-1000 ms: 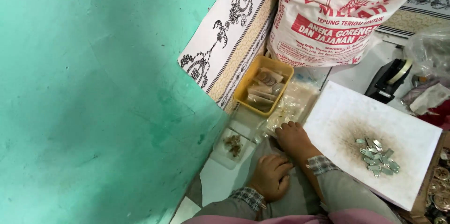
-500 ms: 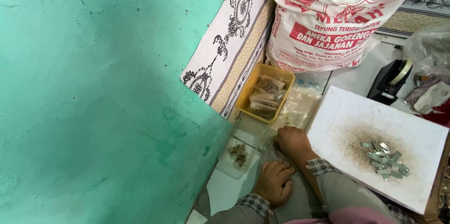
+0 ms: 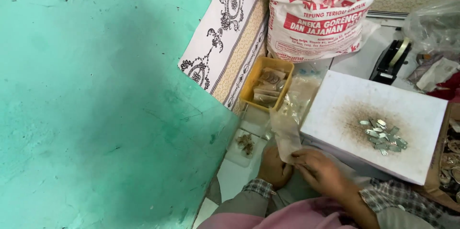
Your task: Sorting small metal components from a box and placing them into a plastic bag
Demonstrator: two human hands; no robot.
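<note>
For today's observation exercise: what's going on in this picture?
A person seated on the floor holds a small clear plastic bag upright with both hands: the right hand pinches its lower edge, the left hand is beside it. To the right, a white box carries a small pile of metal pieces. A yellow tray of packets sits just beyond the bag, in front of a large printed sack.

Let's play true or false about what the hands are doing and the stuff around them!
1. The right hand pinches a small clear plastic bag. True.
2. The yellow tray is empty. False: it holds small packets.
3. Small metal pieces lie on the white box. True.
4. The tape dispenser sits on the white box. False: it stands behind it, beside the big printed sack.
5. The left hand is below the bag. True.
</note>
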